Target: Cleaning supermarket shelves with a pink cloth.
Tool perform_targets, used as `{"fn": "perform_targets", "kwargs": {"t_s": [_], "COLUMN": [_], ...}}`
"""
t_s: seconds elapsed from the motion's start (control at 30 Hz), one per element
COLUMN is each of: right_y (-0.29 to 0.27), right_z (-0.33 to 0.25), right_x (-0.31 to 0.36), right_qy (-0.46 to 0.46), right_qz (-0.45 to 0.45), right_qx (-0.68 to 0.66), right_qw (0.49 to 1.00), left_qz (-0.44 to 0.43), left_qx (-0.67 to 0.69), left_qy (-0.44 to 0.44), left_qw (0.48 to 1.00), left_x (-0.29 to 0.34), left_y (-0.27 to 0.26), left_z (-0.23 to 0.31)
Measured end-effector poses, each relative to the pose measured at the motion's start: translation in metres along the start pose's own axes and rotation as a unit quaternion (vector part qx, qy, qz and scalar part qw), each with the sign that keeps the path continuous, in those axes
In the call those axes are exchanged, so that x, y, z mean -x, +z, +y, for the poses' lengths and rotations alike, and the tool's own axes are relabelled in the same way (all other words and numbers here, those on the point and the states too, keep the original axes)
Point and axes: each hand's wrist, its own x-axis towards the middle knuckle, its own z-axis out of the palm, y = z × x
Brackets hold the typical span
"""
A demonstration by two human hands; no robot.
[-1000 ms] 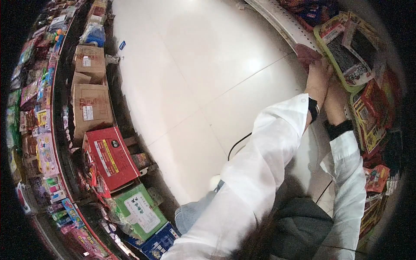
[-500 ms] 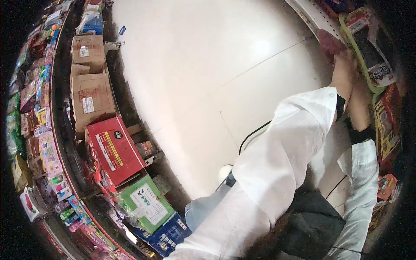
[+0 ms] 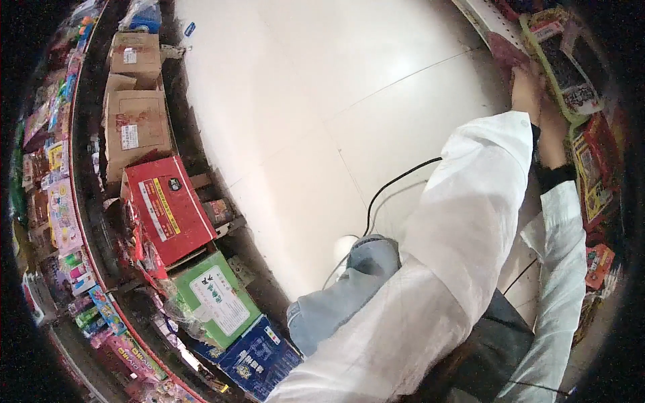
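Observation:
My left hand (image 3: 526, 91) reaches to the shelf at the upper right, its white sleeve crossing the view. A dark red, cloth-like piece (image 3: 505, 50) meets the far end of this hand at the shelf edge. The fingers do not show, so whether they grip it is unclear. Close beside it, on the right, is my right forearm (image 3: 553, 144) with a dark cuff at the wrist; its hand is hidden near the left one. A basket with a yellow-green rim (image 3: 571, 111), holding dark packages, lies just right of both.
Along the left stand brown cartons (image 3: 138, 127), a red box (image 3: 168, 208), a green box (image 3: 213, 299) and a blue box (image 3: 259, 356), below shelves of colourful packets (image 3: 64, 215). A black cable (image 3: 396, 180) runs over the pale floor (image 3: 289, 121). My bent knee (image 3: 342, 295) is low in the middle.
The view has shifted, so the boxes at left sit higher. Both arms stay stretched to the right-hand shelf, the hands slightly higher in view. More of my knee shows.

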Motion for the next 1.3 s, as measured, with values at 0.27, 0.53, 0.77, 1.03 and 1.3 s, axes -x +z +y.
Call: {"fn": "perform_targets", "kwargs": {"t_s": [0.27, 0.53, 0.77, 1.03, 1.3], "right_y": [-0.034, -0.114, -0.132, -0.113, -0.088], "right_z": [-0.035, -0.064, -0.094, -0.062, -0.054], "right_x": [-0.005, 0.005, -0.019, 0.006, 0.015], "right_qy": [0.044, 0.061, 0.034, 0.051, 0.021], "right_qz": [-0.002, -0.061, -0.058, -0.101, -0.057], "right_qx": [0.033, -0.085, -0.106, -0.009, -0.019], "right_qw": [0.999, 0.993, 0.992, 0.994, 0.998], "left_qz": [0.01, -0.022, 0.083, -0.038, 0.018], "left_qx": [0.02, 0.125, 0.04, -0.054, 0.263], "left_qy": [-0.024, -0.028, -0.049, 0.091, 0.047], "left_qw": [0.999, 0.992, 0.995, 0.994, 0.963], "left_x": [-0.006, 0.009, -0.016, 0.015, 0.023], "left_y": [0.009, -0.028, -0.022, -0.069, -0.06], "left_z": [0.01, 0.007, -0.019, -0.005, -0.013]}}
